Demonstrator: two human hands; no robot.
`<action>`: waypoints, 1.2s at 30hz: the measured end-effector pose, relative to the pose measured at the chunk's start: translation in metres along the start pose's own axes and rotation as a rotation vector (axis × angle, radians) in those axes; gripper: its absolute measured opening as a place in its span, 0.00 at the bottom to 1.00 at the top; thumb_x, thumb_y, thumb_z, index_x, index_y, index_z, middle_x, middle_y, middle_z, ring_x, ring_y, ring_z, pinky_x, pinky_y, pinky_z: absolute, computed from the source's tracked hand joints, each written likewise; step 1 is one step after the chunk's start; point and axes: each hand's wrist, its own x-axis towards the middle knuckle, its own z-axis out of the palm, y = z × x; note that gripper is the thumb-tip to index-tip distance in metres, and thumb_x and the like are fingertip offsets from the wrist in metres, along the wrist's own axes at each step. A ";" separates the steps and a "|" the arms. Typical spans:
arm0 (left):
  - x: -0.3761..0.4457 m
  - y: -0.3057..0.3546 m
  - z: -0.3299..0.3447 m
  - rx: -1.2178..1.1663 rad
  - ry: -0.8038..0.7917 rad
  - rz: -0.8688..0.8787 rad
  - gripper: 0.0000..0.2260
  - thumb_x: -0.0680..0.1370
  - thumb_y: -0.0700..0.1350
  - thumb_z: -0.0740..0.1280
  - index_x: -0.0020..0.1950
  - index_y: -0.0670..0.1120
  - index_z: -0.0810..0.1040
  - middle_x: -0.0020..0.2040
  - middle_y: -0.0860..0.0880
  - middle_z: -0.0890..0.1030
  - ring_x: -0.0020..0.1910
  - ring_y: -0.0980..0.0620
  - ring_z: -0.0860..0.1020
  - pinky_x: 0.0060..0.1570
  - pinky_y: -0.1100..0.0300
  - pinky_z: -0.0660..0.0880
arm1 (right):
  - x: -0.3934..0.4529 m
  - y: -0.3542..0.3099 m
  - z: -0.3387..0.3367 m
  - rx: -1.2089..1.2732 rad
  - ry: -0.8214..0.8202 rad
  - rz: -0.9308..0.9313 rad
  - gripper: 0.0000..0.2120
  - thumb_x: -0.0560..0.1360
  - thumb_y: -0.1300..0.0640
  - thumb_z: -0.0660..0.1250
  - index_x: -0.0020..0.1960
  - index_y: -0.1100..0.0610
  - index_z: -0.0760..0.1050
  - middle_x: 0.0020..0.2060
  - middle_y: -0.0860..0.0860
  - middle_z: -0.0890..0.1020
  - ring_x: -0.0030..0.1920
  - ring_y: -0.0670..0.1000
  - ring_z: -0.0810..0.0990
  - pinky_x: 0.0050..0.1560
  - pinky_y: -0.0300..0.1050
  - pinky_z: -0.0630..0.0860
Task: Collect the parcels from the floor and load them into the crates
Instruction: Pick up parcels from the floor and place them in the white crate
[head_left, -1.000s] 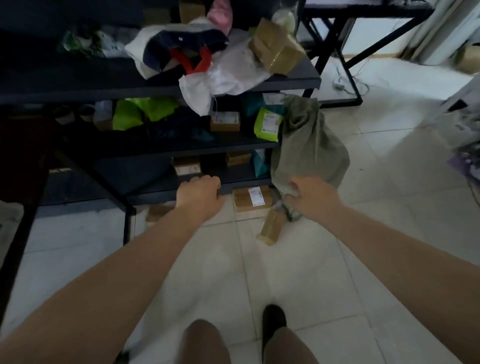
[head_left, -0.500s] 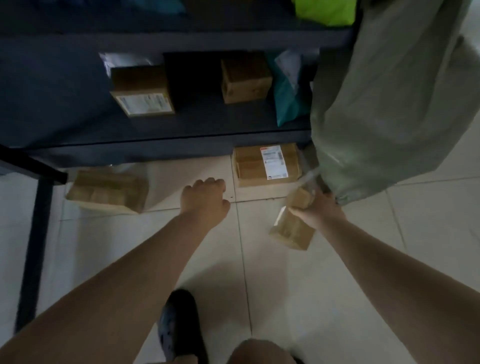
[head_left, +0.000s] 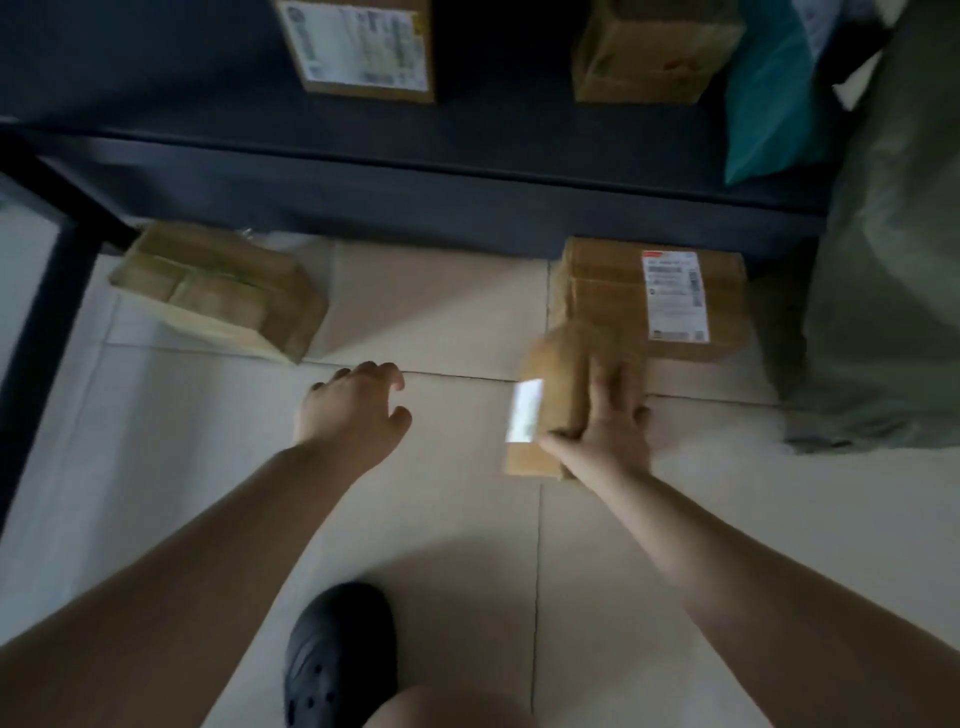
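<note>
**Three parcels at floor level, one in the right hand**

Three brown cardboard parcels sit below the dark shelf (head_left: 415, 171). The small oblong parcel (head_left: 553, 410) is gripped by the right hand (head_left: 613, 426): fingers spread over its top face, thumb wrapped under the near end. Its long axis runs from near to far, the far end tipped slightly rightward and overlapping the box behind; a pale label lies along its left face. Motion blur hides whether it rests on the floor (head_left: 208, 467) or is off it.

The labelled parcel (head_left: 649, 301) lies flat against the shelf's front edge, its white label upward, long side parallel to that edge. The taped parcel (head_left: 218, 291) lies to the left near the shelf's black leg (head_left: 47, 332), set at an angle with one corner pointing toward the person.

Left hand (head_left: 353, 410) hovers over bare tile between the two floor parcels, fingers loosely curled, holding nothing.

Open tile stretches from the shelf edge back to the black shoe (head_left: 337, 654). On the right, a grey-green sack (head_left: 893, 260) crowds the labelled parcel.

On the shelf, two boxes are cut off by the top of the frame: a labelled shelf box (head_left: 363, 47) and a plain shelf box (head_left: 654, 52); beside them is a teal mailer (head_left: 769, 104). Label print is unreadable.
</note>
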 end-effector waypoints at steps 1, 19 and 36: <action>-0.002 -0.009 -0.001 -0.007 -0.007 -0.024 0.14 0.77 0.47 0.62 0.62 0.50 0.73 0.59 0.51 0.78 0.56 0.49 0.76 0.52 0.58 0.69 | -0.002 -0.024 0.006 0.048 -0.052 -0.100 0.50 0.67 0.41 0.69 0.74 0.38 0.36 0.76 0.47 0.38 0.72 0.65 0.54 0.64 0.56 0.69; -0.004 -0.073 0.048 -0.296 -0.143 -0.334 0.21 0.77 0.46 0.61 0.70 0.51 0.66 0.68 0.49 0.73 0.64 0.47 0.72 0.58 0.53 0.73 | 0.017 -0.122 0.056 0.170 -0.082 -0.335 0.37 0.77 0.45 0.63 0.78 0.54 0.46 0.74 0.54 0.60 0.71 0.56 0.65 0.64 0.50 0.69; 0.035 -0.144 0.021 -0.171 0.153 -0.224 0.34 0.78 0.43 0.60 0.77 0.57 0.43 0.78 0.57 0.43 0.77 0.53 0.43 0.73 0.49 0.55 | 0.001 -0.224 0.065 -0.230 -0.074 -0.669 0.35 0.78 0.46 0.59 0.78 0.56 0.45 0.77 0.54 0.38 0.77 0.57 0.45 0.76 0.55 0.49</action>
